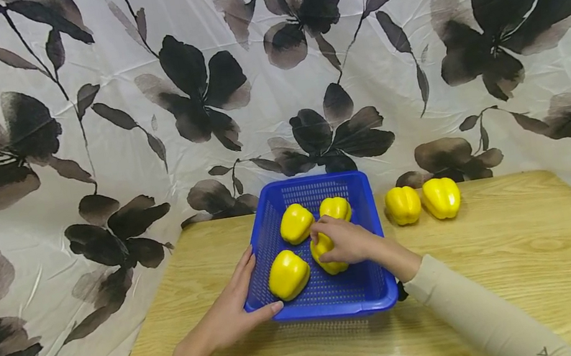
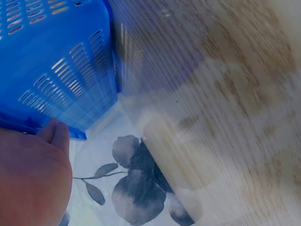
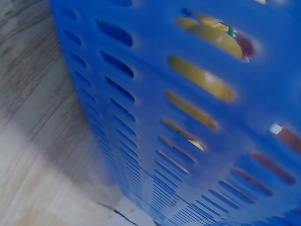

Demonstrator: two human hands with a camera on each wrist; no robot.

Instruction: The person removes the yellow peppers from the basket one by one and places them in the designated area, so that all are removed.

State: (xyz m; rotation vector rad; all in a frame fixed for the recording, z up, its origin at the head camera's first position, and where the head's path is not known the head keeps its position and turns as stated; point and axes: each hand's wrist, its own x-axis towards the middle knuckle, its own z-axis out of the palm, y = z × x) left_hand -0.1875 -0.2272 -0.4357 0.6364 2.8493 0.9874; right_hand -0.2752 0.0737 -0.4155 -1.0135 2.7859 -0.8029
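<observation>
A blue plastic basket (image 1: 335,308) with slotted walls stands on the table. Inside it, my right hand (image 1: 349,240) grips a yellow bell pepper (image 1: 327,259), thumb on the near side and fingers over the top. Three more yellow peppers lie around that one: one at front left (image 1: 288,275), one at back left (image 1: 296,224) and one at back right (image 1: 335,210). My left hand (image 1: 230,307) holds the basket's near left corner, its thumb on the front rim and its fingers along the left side. In the right wrist view the basket wall (image 3: 141,141) hides that hand; yellow shows through the slots.
Two yellow bell peppers, a left one (image 1: 403,205) and a right one (image 1: 441,198), sit side by side on the wooden table (image 1: 530,250), right of the basket near the back edge. A floral cloth (image 1: 274,110) hangs behind the table and along its left.
</observation>
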